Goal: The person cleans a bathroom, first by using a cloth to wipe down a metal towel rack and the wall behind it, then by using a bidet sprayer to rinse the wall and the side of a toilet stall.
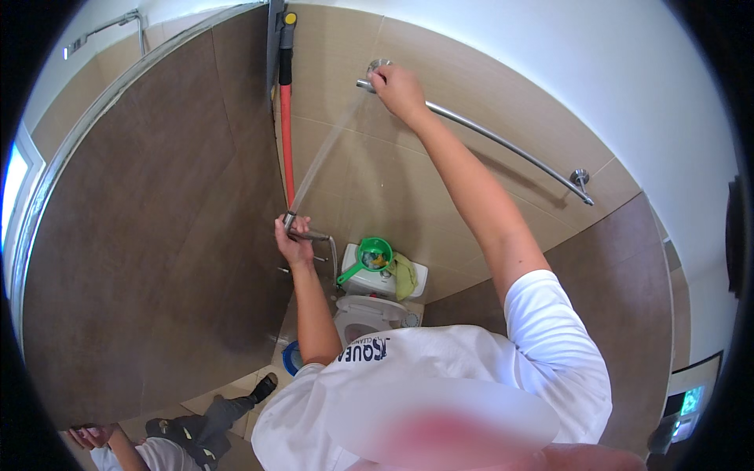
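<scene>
My left hand (296,242) is closed around a metal bidet sprayer (290,220), near the edge of the brown partition. A stream of water (327,154) runs from its nozzle up to the end of a metal towel bar (500,141) on the tiled wall. The sprayer's hose (333,259) hangs down beside the toilet. High on the wall, my right hand (400,89) grips that same end of the bar, just beside its round wall mount (379,63). Whether a cloth is also under those fingers is hidden.
Below stands a toilet (368,307) with its lid up. On its tank lie a green dipper (374,247) holding small items and a yellow-green cloth (404,275). A red-handled pole (287,141) leans along the brown partition (171,235). A blue bucket (291,358) and another person (194,438) are lower left.
</scene>
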A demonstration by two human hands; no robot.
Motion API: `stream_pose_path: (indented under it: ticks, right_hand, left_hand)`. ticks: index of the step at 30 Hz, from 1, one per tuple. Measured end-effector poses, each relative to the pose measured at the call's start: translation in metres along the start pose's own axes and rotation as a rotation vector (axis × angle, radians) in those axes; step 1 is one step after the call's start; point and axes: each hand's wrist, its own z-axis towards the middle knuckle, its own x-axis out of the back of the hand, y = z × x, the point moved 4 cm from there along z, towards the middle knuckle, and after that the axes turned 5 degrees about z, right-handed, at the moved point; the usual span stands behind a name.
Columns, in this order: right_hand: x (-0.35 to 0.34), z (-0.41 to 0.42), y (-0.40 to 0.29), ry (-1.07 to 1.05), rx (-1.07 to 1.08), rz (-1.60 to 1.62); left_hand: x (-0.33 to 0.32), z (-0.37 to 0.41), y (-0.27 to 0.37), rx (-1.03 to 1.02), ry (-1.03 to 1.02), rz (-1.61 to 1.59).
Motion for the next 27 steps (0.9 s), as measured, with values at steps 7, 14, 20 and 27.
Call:
stream_pose_path:
  ticks: [7,14,20,27]
  right_hand:
    - [-0.005,0.011,0.034,-0.006,-0.293,0.404]
    - [-0.018,0.019,0.062,-0.036,-0.354,0.506]
    - [-0.002,0.009,0.044,0.153,-0.565,0.793]
    - [0.009,0.007,0.061,0.337,-0.569,0.846]
  left_hand:
    - [-0.006,0.000,-0.001,-0.024,-0.021,0.015]
    - [-0.006,-0.002,-0.005,-0.029,-0.018,-0.005]
    - [-0.004,-0.002,-0.004,-0.029,-0.006,-0.026]
    - [-0.007,-0.001,-0.009,-0.013,-0.026,-0.010]
